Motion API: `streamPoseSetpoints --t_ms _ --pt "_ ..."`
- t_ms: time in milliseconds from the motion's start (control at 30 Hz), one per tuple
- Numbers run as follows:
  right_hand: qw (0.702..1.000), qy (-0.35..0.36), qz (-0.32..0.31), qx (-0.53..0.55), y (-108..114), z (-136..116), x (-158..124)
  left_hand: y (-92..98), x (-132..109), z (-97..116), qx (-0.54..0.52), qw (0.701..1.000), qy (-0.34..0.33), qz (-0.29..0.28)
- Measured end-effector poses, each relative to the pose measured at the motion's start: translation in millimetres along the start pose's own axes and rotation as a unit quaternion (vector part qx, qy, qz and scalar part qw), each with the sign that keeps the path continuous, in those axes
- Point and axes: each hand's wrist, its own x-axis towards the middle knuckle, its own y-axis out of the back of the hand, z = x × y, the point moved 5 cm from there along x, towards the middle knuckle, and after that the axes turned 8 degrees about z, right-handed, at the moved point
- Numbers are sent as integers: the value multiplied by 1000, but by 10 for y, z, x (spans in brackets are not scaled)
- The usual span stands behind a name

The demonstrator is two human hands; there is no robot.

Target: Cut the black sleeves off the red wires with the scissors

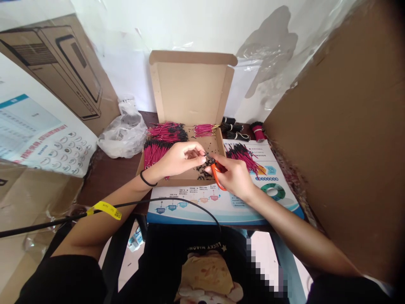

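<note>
Above the front of an open cardboard box (190,86), my two hands meet. My right hand (236,173) is closed round orange-handled scissors (218,177), their dark blades pointing at my left fingertips. Thumb and fingers of my left hand (185,158) are pinched together at the blade tips; what they hold is too small to make out. Short black pieces (204,172) lie scattered on the box floor below. Bundles of red wires with black ends (167,132) fill the box's left side, and a smaller bunch of red wires (205,130) lies at its back right.
More red wires (243,158) lie right of the box on a printed sheet (196,211). Tied black bundles (232,127) and a red bundle (258,131) sit behind. A plastic bag (123,133) stands left. Cardboard (341,126) walls the right side. A black cable (133,203) crosses in front.
</note>
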Motion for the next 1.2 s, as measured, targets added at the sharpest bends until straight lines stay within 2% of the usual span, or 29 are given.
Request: streamPoseSetpoints --t_ms 100,333,500,667,800,1067,1200 --pt "1000 17 -2 -14 -9 9 -5 -31 -1 -31 21 999 -14 25" --pt "982 83 24 -168 31 -27 -17 -58 -24 3 66 990 -68 106" --pt "980 93 -2 -173 -11 1 -28 -69 -73 27 79 982 -90 145" --pt "981 105 -21 -163 -28 27 -31 -108 -84 -14 62 988 -78 118" --pt "978 131 -8 -164 22 -7 -18 -102 -79 -10 32 990 -87 105" --pt "972 181 8 -153 42 -56 -30 -84 -24 -99 -73 997 -12 -24" --pt "969 194 6 -155 40 -65 -33 -88 -31 -172 -111 992 21 -64"
